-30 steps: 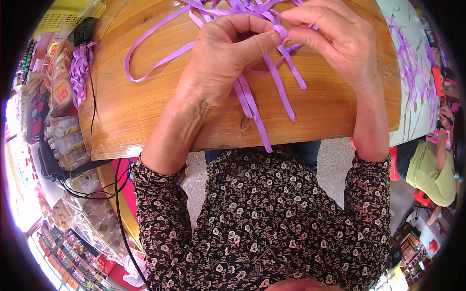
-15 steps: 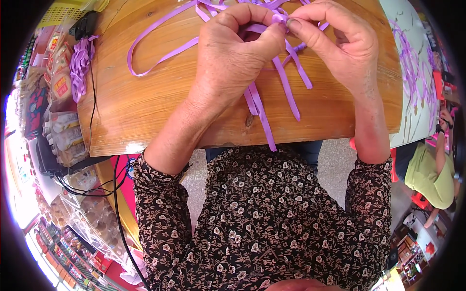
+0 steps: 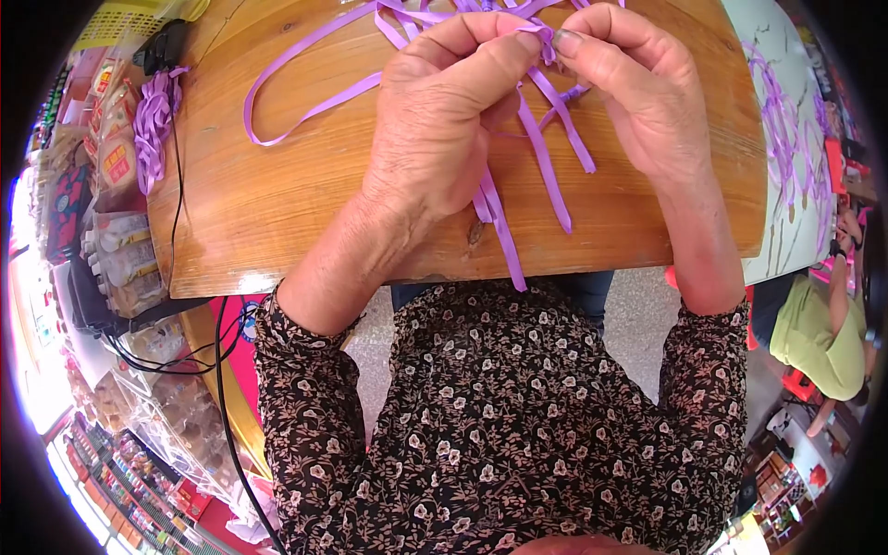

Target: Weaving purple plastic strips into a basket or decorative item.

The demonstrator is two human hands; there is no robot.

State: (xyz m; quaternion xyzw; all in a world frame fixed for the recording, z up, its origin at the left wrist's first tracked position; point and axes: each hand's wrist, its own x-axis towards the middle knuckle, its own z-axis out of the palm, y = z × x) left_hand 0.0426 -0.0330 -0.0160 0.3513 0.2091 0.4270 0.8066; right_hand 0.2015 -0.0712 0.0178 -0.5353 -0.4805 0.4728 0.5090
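Over the far part of the wooden table, my left hand point(image 3: 444, 111) pinches a purple ribbon point(image 3: 543, 37) between thumb and forefinger. From the right, my right hand point(image 3: 638, 83) closes its thumb and forefinger on the same ribbon, close beside the left fingertips. The ribbon is bunched or looped where the fingers meet; its exact fold is partly hidden. Loose ribbon ends point(image 3: 546, 171) hang down toward me across the tabletop. A wide ribbon loop point(image 3: 250, 102) lies flat to the left, and more strands spread out behind my fingers.
The wooden table point(image 3: 277, 203) has its near edge before my lap. A bundle of purple ribbon point(image 3: 155, 125) and a black object point(image 3: 165, 48) with a cable are at the left edge. More ribbons point(image 3: 786, 129) lie on a white table at right; beyond it is a person in yellow-green point(image 3: 823, 338).
My left hand has rolled, its thumb now stretched along the forefinger. My right hand has shifted slightly left and drawn its fingers closer together. Both keep hold of the ribbon.
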